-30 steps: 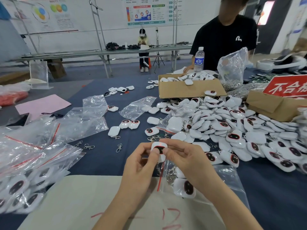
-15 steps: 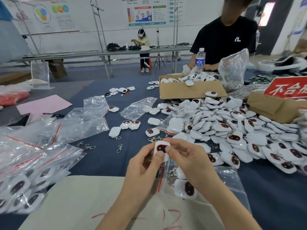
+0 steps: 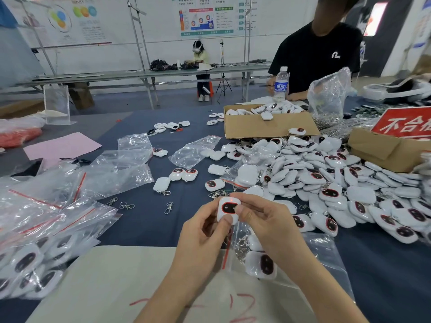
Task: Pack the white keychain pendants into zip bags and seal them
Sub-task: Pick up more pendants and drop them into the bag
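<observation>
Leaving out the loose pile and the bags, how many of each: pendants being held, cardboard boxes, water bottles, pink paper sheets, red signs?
White keychain pendant, held: 1
Cardboard boxes: 2
Water bottle: 1
Pink paper sheet: 1
Red sign: 1
Total: 6

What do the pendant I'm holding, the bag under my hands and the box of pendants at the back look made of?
The pendant looks like hard plastic: glossy white shell, smooth rounded edges. The zip bag is thin clear plastic film, wrinkled and glinting. The box seems to be plain cardboard: flat, matte brown sides.
</observation>
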Demonstrator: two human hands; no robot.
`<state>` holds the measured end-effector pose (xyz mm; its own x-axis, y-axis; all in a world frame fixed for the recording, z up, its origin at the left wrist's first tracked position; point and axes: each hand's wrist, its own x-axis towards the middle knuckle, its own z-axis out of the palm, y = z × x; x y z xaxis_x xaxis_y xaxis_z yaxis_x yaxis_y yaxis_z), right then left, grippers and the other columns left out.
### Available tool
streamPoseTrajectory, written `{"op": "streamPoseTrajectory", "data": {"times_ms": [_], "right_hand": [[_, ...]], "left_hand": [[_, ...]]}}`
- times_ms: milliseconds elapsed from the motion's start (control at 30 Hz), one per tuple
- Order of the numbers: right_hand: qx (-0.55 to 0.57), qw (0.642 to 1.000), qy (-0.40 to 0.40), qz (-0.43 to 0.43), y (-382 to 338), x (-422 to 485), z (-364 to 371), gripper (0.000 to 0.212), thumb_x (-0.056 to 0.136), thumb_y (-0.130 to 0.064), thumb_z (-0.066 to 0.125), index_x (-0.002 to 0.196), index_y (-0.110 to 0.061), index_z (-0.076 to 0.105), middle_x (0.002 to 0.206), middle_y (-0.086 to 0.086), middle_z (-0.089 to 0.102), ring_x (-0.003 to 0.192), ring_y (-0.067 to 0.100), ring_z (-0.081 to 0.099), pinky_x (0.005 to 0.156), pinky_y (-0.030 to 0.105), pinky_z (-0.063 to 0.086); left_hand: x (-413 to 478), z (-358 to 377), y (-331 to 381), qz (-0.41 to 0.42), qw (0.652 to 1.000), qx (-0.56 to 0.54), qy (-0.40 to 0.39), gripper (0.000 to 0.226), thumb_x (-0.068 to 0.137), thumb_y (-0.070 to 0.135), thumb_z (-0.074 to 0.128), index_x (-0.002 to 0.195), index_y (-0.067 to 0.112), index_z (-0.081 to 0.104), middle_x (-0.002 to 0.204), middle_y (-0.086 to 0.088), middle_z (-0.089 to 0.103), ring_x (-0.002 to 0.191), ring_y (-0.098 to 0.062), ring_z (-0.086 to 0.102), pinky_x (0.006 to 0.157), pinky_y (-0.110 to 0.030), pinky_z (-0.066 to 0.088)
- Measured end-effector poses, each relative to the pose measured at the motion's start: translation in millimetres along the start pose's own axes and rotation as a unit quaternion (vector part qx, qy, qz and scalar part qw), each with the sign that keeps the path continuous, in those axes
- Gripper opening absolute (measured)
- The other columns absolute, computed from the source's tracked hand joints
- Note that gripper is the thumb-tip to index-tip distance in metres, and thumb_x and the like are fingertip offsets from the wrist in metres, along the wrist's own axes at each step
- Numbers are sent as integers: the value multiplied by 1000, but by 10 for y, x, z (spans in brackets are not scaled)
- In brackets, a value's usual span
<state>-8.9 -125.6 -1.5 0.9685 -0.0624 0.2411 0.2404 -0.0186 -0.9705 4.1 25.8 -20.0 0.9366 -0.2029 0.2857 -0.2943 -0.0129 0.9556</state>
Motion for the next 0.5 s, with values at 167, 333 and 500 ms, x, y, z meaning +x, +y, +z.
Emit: {"op": "streamPoseTrajectory", "data": {"times_ms": [167,333,500], "right_hand": [[9,1000,0,3,18,6,24,25,94,-5,66,104,-28,71,96,-9,78,93,5,73,80,11,51],[11,1000,-12,16,42,-1,68,28,88,-8,74,108,-28,68,101,-14,76,93,7,74,81,16,54],[43,999,-18,17,36,-1,54,27,89,-4,72,109,-22,69,102,-10,77,94,9,74,80,15,54]], "left_hand": [[-3,1,-30,45,996,58,55,25,96,18,68,105,41,66,100,13,74,93,-8,70,80,-17,52],[-3,-56,-66,150,958,221,107,22,92,20,63,98,41,59,98,19,62,96,-10,62,79,-13,44],[17,-52,-71,172,952,226,111,27,90,18,62,100,43,60,101,19,60,97,-12,61,79,-13,44]]}}
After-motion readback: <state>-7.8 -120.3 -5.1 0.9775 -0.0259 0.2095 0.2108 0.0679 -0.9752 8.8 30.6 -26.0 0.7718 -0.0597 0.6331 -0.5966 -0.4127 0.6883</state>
